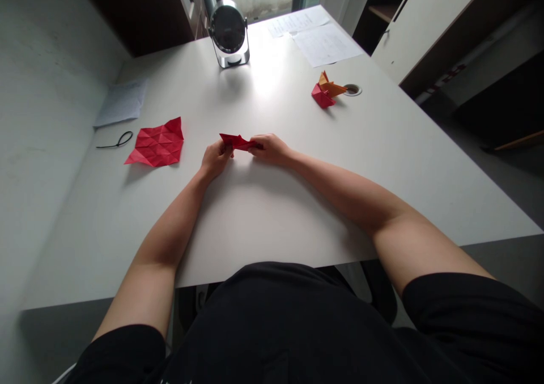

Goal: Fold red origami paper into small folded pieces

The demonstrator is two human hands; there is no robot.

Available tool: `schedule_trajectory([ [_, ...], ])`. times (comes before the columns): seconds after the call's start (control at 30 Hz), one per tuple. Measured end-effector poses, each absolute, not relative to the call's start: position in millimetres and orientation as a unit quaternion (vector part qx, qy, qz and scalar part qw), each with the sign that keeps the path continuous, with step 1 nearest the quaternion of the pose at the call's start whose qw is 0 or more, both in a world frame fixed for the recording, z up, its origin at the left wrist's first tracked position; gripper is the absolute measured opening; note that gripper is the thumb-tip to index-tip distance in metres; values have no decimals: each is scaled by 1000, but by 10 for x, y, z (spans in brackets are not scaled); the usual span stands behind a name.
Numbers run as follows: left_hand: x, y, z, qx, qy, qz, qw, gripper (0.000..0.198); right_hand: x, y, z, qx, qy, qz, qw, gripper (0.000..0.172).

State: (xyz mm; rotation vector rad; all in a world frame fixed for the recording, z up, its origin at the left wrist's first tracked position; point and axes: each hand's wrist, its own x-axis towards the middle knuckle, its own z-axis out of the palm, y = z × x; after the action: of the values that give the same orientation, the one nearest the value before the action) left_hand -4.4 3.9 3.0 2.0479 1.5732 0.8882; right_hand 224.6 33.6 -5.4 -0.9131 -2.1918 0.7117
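A small folded piece of red origami paper (236,141) is held between both hands, over the middle of the white table. My left hand (216,157) pinches its left part, with the fingers closed on the paper. On the other end, my right hand (271,147) grips the right part, its thumb and fingers pressed together. A pointed corner of the paper sticks out past the left fingers. Parts of the paper under the fingers are hidden. To the left lies a creased red sheet (160,143), opened out with raised folds.
Folded origami figures, one orange (330,85) and one red (323,96), stand at the right by a round cable hole (352,90). A round black device on a silver stand (229,33) is at the back. Papers (325,43), a plastic packet (121,102) and a black cable tie (119,141) lie around.
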Motion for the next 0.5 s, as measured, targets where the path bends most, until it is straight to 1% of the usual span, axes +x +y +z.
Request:
schedule_trajectory([
  [0.5, -20, 22, 57, 727, 566, 324, 214, 27, 2253, 321, -50, -351, -831, 281, 328, 18],
])
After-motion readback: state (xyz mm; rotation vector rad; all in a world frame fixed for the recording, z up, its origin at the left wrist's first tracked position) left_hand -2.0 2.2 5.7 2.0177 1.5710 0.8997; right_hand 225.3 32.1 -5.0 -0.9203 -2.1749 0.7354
